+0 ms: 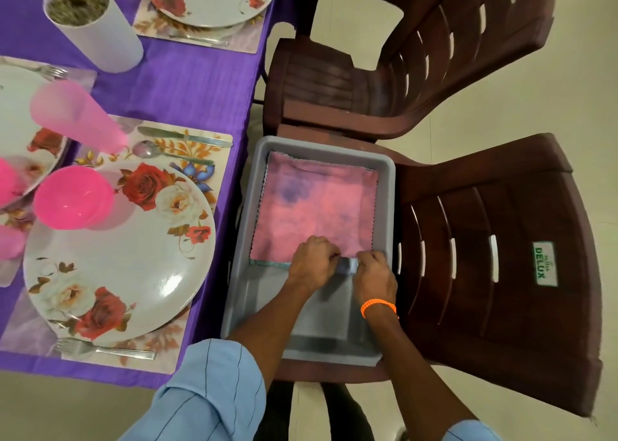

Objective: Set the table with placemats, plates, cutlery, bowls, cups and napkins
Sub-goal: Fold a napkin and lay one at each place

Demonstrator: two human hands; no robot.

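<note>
I see both hands in the grey tub [388, 186] on the chair [501, 273]: left hand [312, 260] and right hand [374, 273] fingers pinching the pink napkin [314, 206] near edge.

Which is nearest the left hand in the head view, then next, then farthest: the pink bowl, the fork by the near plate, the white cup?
From the left hand, which pinches the pink cloth's near edge in the grey tub:
1. Fork, on the placemat's near edge, left of the hand.
2. Pink bowl, on the near plate, farther left.
3. White cup, far across the table, upper left.
</note>
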